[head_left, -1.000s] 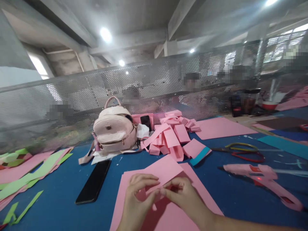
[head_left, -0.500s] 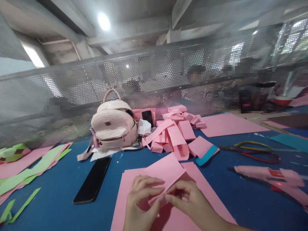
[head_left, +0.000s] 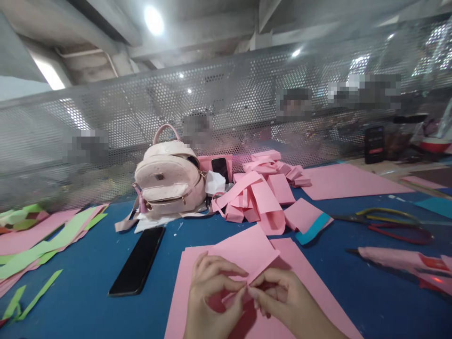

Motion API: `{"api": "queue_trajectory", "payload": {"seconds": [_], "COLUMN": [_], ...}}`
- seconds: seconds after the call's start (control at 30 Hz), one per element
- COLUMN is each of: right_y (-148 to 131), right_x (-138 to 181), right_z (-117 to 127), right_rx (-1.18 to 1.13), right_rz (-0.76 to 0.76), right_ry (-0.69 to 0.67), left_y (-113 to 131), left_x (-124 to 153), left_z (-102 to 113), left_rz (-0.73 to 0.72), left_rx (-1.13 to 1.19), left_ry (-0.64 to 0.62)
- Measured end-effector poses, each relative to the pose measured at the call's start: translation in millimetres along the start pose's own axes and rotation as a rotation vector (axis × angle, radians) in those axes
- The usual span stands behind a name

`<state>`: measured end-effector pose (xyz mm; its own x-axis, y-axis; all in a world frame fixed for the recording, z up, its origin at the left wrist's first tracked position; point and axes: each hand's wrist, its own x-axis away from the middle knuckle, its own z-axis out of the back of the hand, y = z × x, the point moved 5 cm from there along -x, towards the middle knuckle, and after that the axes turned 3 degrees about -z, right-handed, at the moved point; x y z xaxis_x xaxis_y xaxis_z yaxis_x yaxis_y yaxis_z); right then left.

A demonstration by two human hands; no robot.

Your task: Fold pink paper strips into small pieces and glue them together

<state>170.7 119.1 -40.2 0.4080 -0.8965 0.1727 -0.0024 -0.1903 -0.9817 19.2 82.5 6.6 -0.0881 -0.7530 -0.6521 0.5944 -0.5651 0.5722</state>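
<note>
My left hand (head_left: 208, 296) and my right hand (head_left: 282, 301) meet at the bottom centre, fingertips pinched together on the near edge of a small pink paper piece (head_left: 247, 252). That piece rises from my fingers and tilts away from me. Beneath both hands lies a large pink paper sheet (head_left: 310, 292) on the blue table (head_left: 88, 292). A black phone (head_left: 137, 266) lies flat just left of my left hand.
A pale pink backpack (head_left: 169, 181) stands behind the phone, beside a pile of folded pink paper (head_left: 263, 197). Scissors (head_left: 391, 221) and a pink glue gun (head_left: 406, 261) lie at the right. Green and pink strips (head_left: 42, 245) cover the left. A perforated metal screen (head_left: 226, 108) backs the table.
The view has shifted slightly, so the table objects sit a little further right and the glue gun nearer the frame edge. My hands keep pinching the pink piece, fingers curled slightly tighter.
</note>
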Motion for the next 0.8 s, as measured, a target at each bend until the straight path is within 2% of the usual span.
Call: {"api": "queue_trajectory", "payload": {"seconds": [0.27, 0.47, 0.63, 0.8], "right_y": [-5, -10, -10, -7], "right_x": [-2, -1, -1, -1], "right_z": [-3, -5, -7, -9], "right_rx": [-0.026, -0.004, 0.028, 0.02], "right_rz": [-0.02, 0.001, 0.008, 0.04], "right_ry": [-0.005, -0.041, -0.096, -0.155], "left_y": [16, 14, 17, 29], "left_x": [-6, -5, -8, -15], "left_z": [9, 7, 10, 15], "left_rz": [-0.186, -0.232, -0.355, -0.433], "left_rx": [-0.153, -0.194, -0.278, -0.282], "left_ry": [0.037, -0.027, -0.082, -0.062]}}
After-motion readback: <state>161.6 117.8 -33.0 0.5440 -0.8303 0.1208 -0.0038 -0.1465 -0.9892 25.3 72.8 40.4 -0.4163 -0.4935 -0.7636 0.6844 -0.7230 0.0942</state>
